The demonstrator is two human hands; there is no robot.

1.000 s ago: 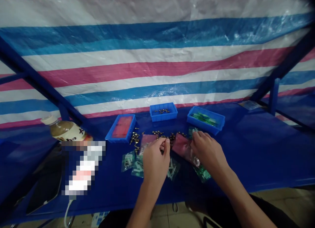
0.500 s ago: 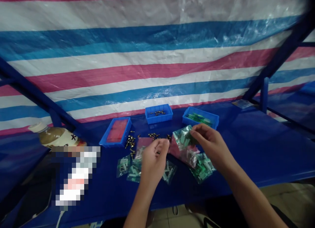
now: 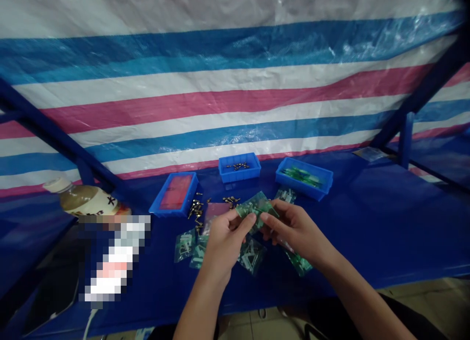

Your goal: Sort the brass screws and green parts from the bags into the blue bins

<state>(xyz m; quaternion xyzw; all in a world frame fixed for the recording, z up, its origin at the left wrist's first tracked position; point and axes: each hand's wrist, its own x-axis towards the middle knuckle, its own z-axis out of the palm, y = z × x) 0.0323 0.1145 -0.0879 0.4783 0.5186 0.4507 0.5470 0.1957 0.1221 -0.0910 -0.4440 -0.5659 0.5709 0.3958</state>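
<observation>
A small green-tinted clear plastic bag (image 3: 259,207) with pale pieces inside is pinched between my two hands above the blue table. My left hand (image 3: 229,232) grips its left side, thumb on top. On the opposite side my right hand (image 3: 293,225) holds it with thumb and fingers. Below and around them lie more filled bags: one with pale strips (image 3: 252,256) under my hands, another at the left (image 3: 184,245), and a green one (image 3: 301,262) partly under my right hand. A pink bag (image 3: 216,213) lies just beyond my left hand.
Blue trays stand behind: one with pink sheets (image 3: 193,183), one with small metal parts (image 3: 240,176), one with green pieces (image 3: 323,188). Loose brass-coloured parts (image 3: 197,210) lie nearby. At left are a bottle (image 3: 82,199) and a blurred-out object with a cable (image 3: 88,325).
My right hand has brought the green-tinted bag left and slightly down. My left hand, which held no visible thing before, now grips it too. The view has shifted slightly.
</observation>
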